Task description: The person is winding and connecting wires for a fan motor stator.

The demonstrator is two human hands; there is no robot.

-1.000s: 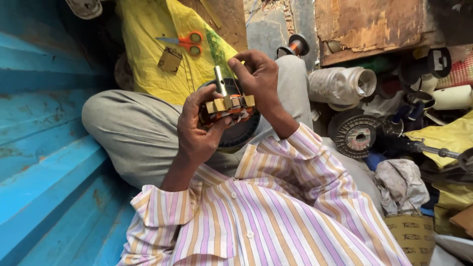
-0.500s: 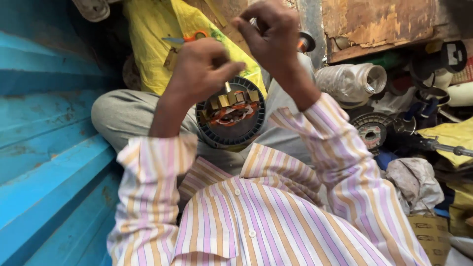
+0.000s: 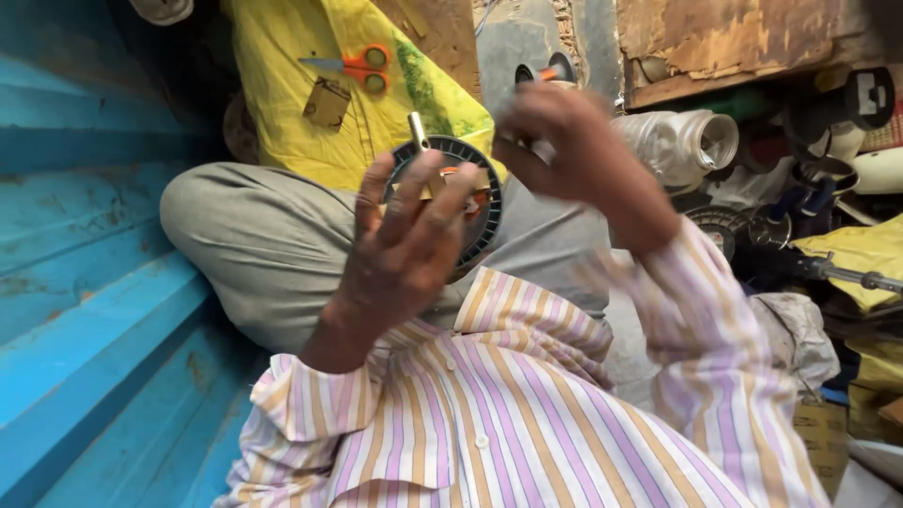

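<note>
Round motor stator (image 3: 475, 202) sits over your lap, clamped in your left hand (image 3: 404, 249), shaft at 12 o'clock. Right hand (image 3: 564, 150) at its 3 o'clock is blurred; can't tell its grip. Brace the stator steady, and keep clear of the scissors (image 3: 353, 66) at 11.

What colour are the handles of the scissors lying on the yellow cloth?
Orange. The scissors show clearly in the head view, upper left on the yellow cloth.

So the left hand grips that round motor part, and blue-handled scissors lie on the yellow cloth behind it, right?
Not quite: the scissors have orange handles, as the head view shows. They do lie on the yellow cloth, and the left hand grips the round motor part.
</note>
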